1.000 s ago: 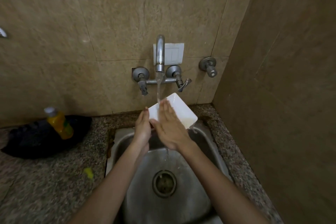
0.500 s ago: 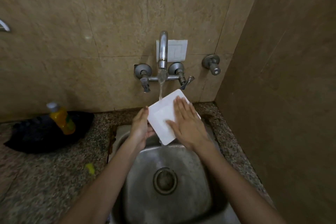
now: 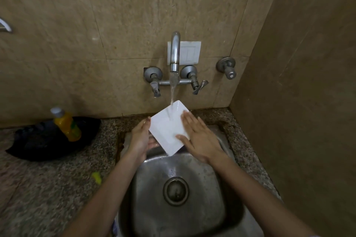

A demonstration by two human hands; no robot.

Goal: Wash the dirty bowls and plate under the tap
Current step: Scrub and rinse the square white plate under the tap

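A white square plate (image 3: 167, 129) is held tilted over the steel sink (image 3: 227, 208), under the running tap (image 3: 175, 54). The water stream lands on the plate's upper part and runs off its lower corner. My left hand (image 3: 140, 136) grips the plate's left edge, with fingers underneath it. My right hand (image 3: 200, 138) lies flat on the plate's right side, fingers spread. No bowls are in view.
A yellow bottle (image 3: 66, 124) stands on a black bag (image 3: 38, 140) on the granite counter to the left. A small yellow scrap (image 3: 96, 177) lies near the sink's left rim. A side wall (image 3: 298, 102) stands close on the right. A drain (image 3: 175, 191) sits in the sink's middle.
My right hand slid from the plate's left part across to its right side. The plate turned so more of its face shows under the stream.
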